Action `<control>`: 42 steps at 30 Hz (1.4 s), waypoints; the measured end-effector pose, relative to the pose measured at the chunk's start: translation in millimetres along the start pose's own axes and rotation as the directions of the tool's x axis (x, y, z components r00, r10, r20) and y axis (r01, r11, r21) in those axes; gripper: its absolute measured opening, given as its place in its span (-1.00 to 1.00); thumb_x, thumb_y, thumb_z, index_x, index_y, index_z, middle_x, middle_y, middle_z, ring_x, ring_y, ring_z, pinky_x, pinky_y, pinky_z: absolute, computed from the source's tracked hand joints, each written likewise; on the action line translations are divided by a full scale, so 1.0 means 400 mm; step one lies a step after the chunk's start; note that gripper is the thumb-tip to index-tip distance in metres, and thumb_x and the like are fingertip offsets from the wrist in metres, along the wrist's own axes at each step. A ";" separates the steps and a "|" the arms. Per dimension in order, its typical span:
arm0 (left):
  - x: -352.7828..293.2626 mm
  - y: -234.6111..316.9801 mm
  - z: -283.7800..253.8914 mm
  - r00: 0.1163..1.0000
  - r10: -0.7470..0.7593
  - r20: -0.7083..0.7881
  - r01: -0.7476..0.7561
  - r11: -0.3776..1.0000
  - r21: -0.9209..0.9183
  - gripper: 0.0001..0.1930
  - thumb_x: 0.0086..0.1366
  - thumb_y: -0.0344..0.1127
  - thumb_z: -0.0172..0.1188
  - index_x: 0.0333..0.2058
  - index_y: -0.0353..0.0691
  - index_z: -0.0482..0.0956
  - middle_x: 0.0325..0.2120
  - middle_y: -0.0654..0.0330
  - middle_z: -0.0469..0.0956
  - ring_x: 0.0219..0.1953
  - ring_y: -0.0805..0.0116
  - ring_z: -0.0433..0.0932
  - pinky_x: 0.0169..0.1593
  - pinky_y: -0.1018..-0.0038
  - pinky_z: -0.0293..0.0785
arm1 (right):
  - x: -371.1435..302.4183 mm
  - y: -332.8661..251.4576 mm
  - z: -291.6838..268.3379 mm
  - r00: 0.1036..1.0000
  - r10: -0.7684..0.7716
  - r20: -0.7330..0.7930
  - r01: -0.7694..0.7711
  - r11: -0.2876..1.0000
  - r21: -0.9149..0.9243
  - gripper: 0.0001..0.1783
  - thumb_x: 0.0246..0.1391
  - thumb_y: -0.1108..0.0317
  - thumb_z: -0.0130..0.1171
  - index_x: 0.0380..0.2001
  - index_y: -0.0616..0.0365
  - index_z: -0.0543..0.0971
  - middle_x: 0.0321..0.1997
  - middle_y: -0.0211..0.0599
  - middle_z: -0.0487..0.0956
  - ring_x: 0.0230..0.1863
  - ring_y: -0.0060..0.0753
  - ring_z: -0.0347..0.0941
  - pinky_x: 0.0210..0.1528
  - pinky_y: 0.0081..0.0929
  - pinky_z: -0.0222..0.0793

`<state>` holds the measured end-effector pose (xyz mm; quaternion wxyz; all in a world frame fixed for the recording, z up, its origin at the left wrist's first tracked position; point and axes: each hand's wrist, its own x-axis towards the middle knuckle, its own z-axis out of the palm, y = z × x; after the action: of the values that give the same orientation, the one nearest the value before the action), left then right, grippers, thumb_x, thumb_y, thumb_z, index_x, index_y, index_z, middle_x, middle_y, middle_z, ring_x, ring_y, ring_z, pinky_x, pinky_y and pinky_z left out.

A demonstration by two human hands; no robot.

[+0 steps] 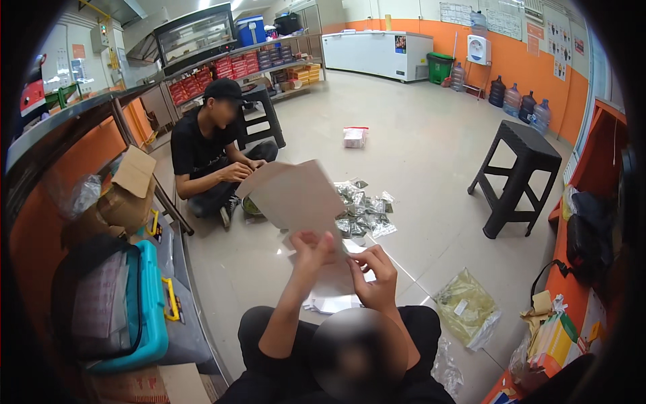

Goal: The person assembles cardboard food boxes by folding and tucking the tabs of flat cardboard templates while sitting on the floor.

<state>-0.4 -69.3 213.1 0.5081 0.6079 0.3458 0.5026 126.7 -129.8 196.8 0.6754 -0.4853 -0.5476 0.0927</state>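
Note:
A large pale paper sheet (293,202), partly doubled over and blurred at its edges, is held up in front of me. My left hand (313,250) grips its lower part, fingers bent against the paper. Close by on the right, my right hand (372,273) pinches the sheet's lower right edge between thumb and fingers. Beneath my hands, a stack of white papers (333,304) lies on the floor near my legs, partly hidden by my arms. Beyond the sheet is a pile of small clear packets (367,209) with green contents.
A person (212,145) in black sits cross-legged at left, beside a partly hidden bowl (251,207) of something green. A black stool (521,172) and a yellowish plastic bag (468,304) are on the right. A turquoise crate (153,313) stands left; a pink-and-white package (355,137) lies ahead.

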 end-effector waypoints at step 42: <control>0.099 -0.481 0.003 0.991 -0.120 0.053 0.121 0.992 -0.029 -0.73 0.13 -0.39 0.25 -0.18 -0.33 0.53 -0.29 0.19 0.54 -0.27 0.47 0.51 -0.23 0.57 0.45 | -0.020 0.381 0.082 0.912 0.402 0.080 -0.407 0.912 0.055 -0.97 -0.07 0.51 0.20 -0.51 0.24 0.56 -0.54 -0.49 0.42 -0.49 -0.73 0.33 -0.49 -0.73 0.28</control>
<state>28.0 14.2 37.7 0.5560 0.5902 0.3607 0.4609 158.3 -39.0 74.0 0.6395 -0.5606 -0.4539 0.2661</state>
